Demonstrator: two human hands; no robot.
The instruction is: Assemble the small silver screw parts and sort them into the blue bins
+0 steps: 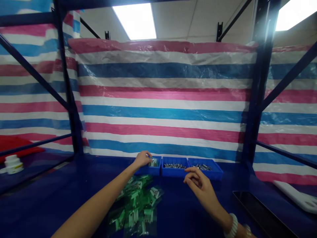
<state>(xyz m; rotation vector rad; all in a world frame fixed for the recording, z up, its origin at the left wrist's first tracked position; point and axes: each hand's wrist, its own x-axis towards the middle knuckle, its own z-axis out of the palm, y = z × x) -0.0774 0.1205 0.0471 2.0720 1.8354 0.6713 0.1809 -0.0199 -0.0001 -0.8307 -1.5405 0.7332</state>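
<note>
My left hand (143, 158) reaches over the left blue bin (155, 171), its fingertips at the pale packets (154, 162) inside; what it grips is too small to tell. My right hand (198, 181) hovers in front of the bins with its fingers curled; anything between them is hidden. Small metal parts (174, 166) fill the middle blue bin (174, 172), and metal pieces (203, 167) lie in the right blue bin (215, 172). Clear bags with green and white contents (135, 205) are heaped on the dark blue surface (177, 208), below my left hand.
A black phone (262, 211) lies at the right, beside a white object (296, 196). White containers (13, 164) and a red item (17, 145) are at the far left. Dark blue rack posts (256, 89) and a striped sheet (163, 115) enclose the surface.
</note>
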